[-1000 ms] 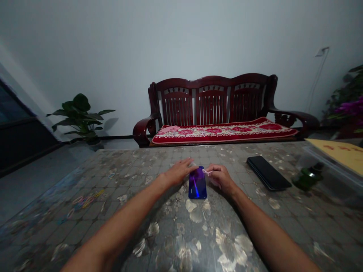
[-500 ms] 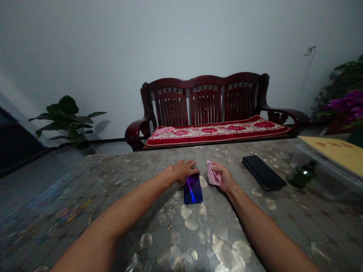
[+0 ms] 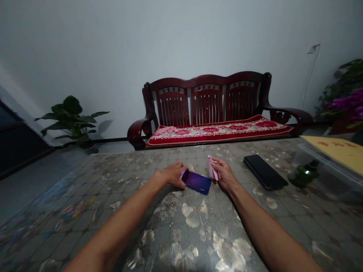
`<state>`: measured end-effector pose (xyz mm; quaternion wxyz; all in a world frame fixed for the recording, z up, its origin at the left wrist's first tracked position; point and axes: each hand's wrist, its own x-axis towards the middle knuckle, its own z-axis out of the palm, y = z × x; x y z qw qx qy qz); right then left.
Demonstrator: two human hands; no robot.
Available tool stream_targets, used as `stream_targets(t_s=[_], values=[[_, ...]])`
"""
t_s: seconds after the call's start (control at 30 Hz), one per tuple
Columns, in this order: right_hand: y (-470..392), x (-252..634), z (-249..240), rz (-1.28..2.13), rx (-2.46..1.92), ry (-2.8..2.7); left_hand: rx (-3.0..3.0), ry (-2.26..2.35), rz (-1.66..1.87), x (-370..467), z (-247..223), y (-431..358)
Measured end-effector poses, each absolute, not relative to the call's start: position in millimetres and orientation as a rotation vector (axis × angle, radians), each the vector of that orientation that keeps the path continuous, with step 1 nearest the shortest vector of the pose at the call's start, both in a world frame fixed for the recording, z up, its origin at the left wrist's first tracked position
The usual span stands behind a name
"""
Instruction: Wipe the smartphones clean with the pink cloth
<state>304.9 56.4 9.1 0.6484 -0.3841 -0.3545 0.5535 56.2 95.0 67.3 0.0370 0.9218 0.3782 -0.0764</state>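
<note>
Two hands. Left hand (image 3: pixel 174 175): fingers closed around one end of one blue-purple phone (image 3: pixel 197 182), which sticks out from them toward the right fingers. Right hand (image 3: pixel 224 176): fingers pinched on one pink cloth (image 3: pixel 213 170), near phone's other end. Right of those fingers: one flat black object (image 3: pixel 265 172), one green bottle (image 3: pixel 303 175).

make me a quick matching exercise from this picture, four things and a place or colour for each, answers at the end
1. purple phone
2. cloth
3. bottle
4. bench

A. beyond the table
B. green
C. one end in the left hand
D. in the right hand

Pairs: 1-C, 2-D, 3-B, 4-A
</note>
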Motion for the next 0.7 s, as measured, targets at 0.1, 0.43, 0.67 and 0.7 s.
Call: stream_targets(t_s=[0.1,0.43,0.67,0.7], values=[[56.3,300.6,10.2,1.131,-0.954,-0.809,2.772,1.25,-0.116,54.0,63.1,77.4],[42.1,290.3,19.1,0.55,-1.353,-1.653,2.561,1.746,0.176,70.8,46.5,11.5],[27.0,286.8,28.8,0.236,-1.635,-2.106,2.532,1.446,0.354,40.5,38.6,2.8],[25.7,285.7,29.6,0.203,-1.657,-2.138,2.529,1.383,0.4,36.1,34.7,3.7]])
